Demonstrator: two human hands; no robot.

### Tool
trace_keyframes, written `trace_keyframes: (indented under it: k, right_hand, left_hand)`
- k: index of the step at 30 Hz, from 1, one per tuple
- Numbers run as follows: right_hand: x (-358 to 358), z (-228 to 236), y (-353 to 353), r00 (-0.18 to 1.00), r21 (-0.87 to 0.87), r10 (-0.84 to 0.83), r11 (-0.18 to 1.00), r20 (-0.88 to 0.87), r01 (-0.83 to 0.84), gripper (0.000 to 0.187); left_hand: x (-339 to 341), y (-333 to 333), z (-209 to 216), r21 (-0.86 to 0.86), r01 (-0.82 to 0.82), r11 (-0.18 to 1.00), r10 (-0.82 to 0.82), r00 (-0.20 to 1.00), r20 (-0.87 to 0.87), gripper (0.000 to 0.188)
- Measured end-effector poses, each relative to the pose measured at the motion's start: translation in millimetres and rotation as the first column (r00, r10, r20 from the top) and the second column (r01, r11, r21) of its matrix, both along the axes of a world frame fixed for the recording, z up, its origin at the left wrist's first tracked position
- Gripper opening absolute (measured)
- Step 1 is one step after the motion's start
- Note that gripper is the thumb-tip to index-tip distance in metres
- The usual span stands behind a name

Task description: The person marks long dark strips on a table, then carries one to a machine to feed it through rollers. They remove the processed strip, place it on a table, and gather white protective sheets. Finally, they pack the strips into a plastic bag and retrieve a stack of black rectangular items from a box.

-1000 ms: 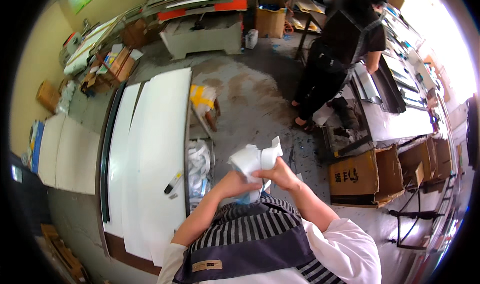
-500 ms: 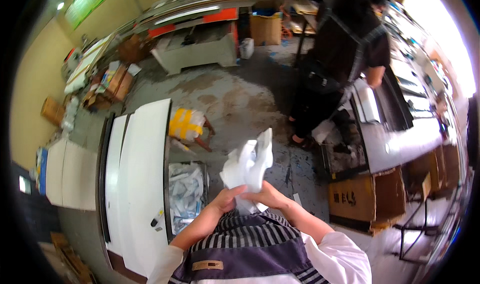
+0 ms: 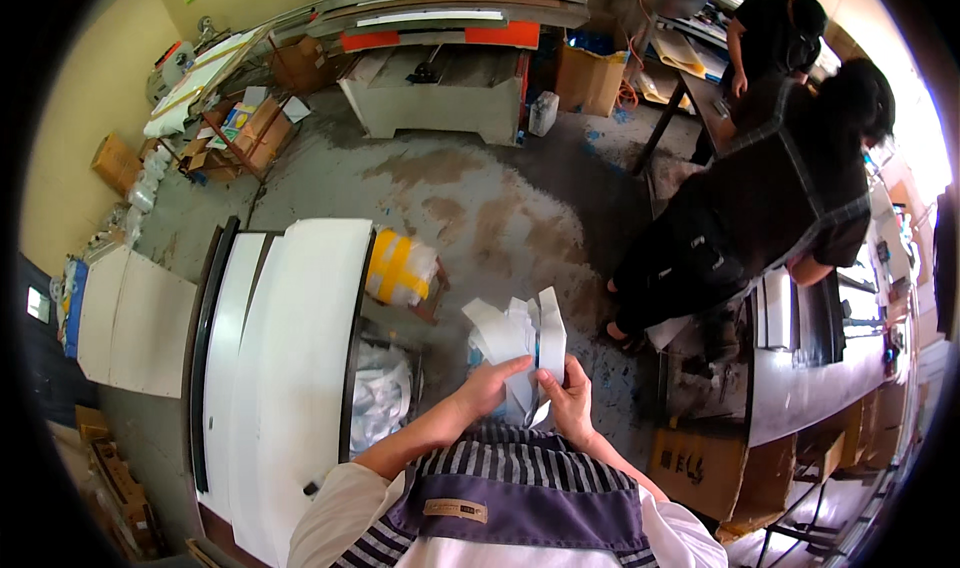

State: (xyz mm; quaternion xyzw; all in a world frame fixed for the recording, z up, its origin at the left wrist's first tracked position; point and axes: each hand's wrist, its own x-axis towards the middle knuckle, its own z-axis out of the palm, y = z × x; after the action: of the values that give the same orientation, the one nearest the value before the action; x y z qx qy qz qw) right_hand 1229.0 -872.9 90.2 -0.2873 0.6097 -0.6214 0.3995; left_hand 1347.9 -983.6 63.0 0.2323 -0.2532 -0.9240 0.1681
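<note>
In front of my body I hold a loose bundle of white strips [image 3: 503, 334], thin flat pieces that fan out at their far ends. My left hand [image 3: 487, 386] grips the bundle from the left, the thumb lying across the strips. On the other side my right hand [image 3: 569, 398] is closed round a more upright white strip [image 3: 551, 328], its thumb near the left one. The lower ends of the bundle hang between my hands, partly hidden. Whether the strips are paper or plastic I cannot tell.
To my left stands a table with large white sheets [image 3: 290, 368]. Beside it are a bin of white scraps [image 3: 382, 393] and a stool wrapped in yellow tape [image 3: 402, 270]. Two people work at the right, the nearer one [image 3: 745, 198] bending over a bench. A cardboard box [image 3: 700, 468] sits at lower right.
My hands and the strips have shifted slightly right, and the strips are spread wider. The view has turned, bringing a second person in at the upper right. The nearer person now leans further over the bench.
</note>
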Motion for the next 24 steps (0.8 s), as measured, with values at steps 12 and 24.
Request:
trace_keyframes:
  k: [12,24]
  right_hand:
    - [-66,12,-199,0.973,-0.168,0.087,0.978,-0.212,-0.124,0.023]
    - [-201,-4,-422,0.962,-0.150,0.005,0.988,-0.271,-0.047,0.068]
  left_hand:
    - [-88,-182,-29,0.035,-0.001,0.999,0.004,0.995,-0.100,0.033]
    - [-227,-385,17,0.288,-0.123,0.950,0.223,0.910,-0.348,0.043]
